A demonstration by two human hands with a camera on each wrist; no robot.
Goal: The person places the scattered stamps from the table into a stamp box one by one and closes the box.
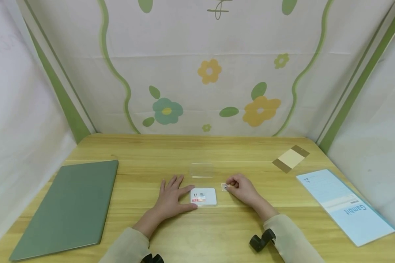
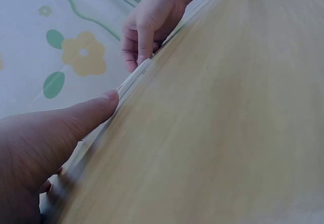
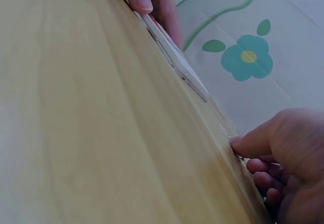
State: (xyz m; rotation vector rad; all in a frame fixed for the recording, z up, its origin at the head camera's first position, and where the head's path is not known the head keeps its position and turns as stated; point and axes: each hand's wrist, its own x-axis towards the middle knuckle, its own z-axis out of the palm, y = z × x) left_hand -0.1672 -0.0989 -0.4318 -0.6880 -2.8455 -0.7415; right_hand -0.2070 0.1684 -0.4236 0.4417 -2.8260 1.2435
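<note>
A small flat white box [image 1: 208, 197] with a printed, shiny label lies on the wooden table. My left hand [image 1: 172, 199] holds its left end, thumb at the near edge and index finger at the far edge, other fingers spread on the table. In the left wrist view the left thumb [image 2: 96, 114] presses the near edge. To the right, my right hand [image 1: 243, 189] pinches the edge of a small square printed piece [image 1: 224, 187] with thumb and index finger, partly covering it. The right wrist view shows the right hand [image 3: 291, 158] low at the tabletop.
A clear plastic piece [image 1: 201, 170] lies beyond the box. The green folder [image 1: 69, 208] is at left. A brown-and-cream card [image 1: 291, 158] and a light blue "Gambit" pad [image 1: 343, 206] are at right. Flowered cloth [image 1: 184, 73] hangs behind the table.
</note>
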